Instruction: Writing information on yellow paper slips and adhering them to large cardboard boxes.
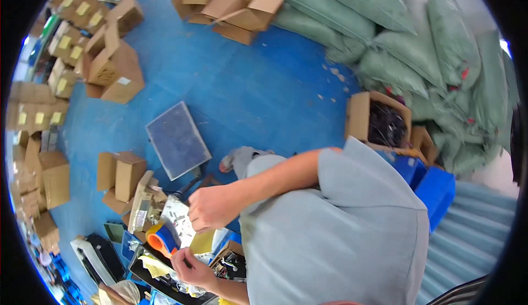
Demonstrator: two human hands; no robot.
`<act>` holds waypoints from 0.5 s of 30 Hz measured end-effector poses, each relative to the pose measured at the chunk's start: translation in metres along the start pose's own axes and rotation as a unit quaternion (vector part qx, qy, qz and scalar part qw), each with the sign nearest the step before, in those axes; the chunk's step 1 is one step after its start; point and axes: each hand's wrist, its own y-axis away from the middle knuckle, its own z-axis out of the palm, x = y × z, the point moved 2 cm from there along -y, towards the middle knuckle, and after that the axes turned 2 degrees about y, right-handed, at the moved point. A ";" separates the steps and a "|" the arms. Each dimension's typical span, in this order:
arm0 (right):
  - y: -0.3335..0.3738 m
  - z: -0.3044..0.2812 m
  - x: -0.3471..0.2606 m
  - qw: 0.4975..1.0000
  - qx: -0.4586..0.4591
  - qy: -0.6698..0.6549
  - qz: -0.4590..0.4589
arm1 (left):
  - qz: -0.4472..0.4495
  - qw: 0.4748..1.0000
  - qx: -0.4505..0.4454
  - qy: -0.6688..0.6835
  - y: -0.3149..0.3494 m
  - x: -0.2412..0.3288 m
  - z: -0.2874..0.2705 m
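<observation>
We've got our left hand (193, 271) at seven o'clock, seemingly pinching a small dark piece (188, 262). Our right hand (213, 207), at one o'clock from it, is curled; can't tell if it's gripping anything. A loose pinch could drop that piece into clutter. Yellow labels (39, 118) at nine: unreadable.

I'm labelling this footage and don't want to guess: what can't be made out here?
All in the head view:
- Whether the right hand holds anything: its curled fingers hide the palm.
- What the dark bit at the left hand is: too small, partly covered by fingers.
- The small parts on the white surface: too small.
- What fills the green sacks: hidden by their fabric.
</observation>
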 end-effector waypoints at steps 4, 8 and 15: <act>0.012 0.000 0.010 0.994 -0.099 0.040 -0.001 | 0.046 0.998 -0.050 -0.004 -0.009 0.012 0.012; -0.004 0.002 -0.005 0.984 -0.160 -0.011 -0.079 | 0.092 0.992 -0.063 -0.063 0.000 0.022 0.005; -0.058 0.023 -0.017 0.941 -0.255 -0.096 -0.200 | 0.039 0.992 -0.024 -0.122 0.034 0.012 -0.021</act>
